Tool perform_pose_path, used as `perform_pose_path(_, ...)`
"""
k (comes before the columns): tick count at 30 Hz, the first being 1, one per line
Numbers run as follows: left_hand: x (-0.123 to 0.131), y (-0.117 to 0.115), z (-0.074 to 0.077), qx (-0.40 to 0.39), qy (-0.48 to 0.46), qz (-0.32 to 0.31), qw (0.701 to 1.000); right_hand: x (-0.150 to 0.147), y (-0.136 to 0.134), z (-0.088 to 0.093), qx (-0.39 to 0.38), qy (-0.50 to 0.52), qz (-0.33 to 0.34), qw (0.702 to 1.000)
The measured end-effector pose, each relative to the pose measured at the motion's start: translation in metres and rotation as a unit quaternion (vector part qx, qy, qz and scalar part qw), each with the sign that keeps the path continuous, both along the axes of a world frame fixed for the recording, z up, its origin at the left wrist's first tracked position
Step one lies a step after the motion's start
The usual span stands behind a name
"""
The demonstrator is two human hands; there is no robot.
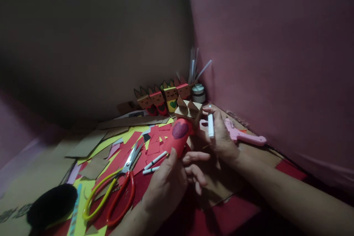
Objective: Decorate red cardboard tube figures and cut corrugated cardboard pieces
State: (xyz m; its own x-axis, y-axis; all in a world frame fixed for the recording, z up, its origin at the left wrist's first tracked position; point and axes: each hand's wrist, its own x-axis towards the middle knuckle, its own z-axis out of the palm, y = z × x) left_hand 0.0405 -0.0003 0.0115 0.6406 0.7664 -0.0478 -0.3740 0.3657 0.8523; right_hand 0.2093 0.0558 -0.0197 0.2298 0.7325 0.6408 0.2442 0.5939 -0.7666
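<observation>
A cardboard-headed paper figure (pixel 179 132) with pointed ears, a red body and a purple heart tilts in front of me. My left hand (pixel 177 173) grips the bottom of its red body between thumb and fingers. Beside its head, my right hand (pixel 221 132) holds a white marker (pixel 211 122) upright. Whether the right fingers also touch the figure's head is hard to see. Two more white markers (pixel 155 161) lie left of my left hand. Scissors (pixel 127 167) with one yellow and one red handle rest on the paper scraps.
Several similar figures (pixel 157 97) stand along the back wall. Near the corner are a small jar (pixel 198 93) and clear sticks (pixel 193 66). A pink glue gun (pixel 246 135) lies at right. Red paper scraps (pixel 132 143), cardboard strips (pixel 135 121) and a black oval object (pixel 52 204) cover the left side.
</observation>
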Motion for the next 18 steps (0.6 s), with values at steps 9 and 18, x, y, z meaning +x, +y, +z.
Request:
perform_pose_path(9,-0.001,0.002,-0.001,0.034,0.057,-0.003,0.998,-0.004,0.008,0.014,-0.076,0.067,0.078,0.992)
perform_pose_path(18,0.000,-0.003,-0.002,0.077,0.058,0.019,0.995,-0.011,0.024,-0.002,-0.054,0.000,0.047,0.997)
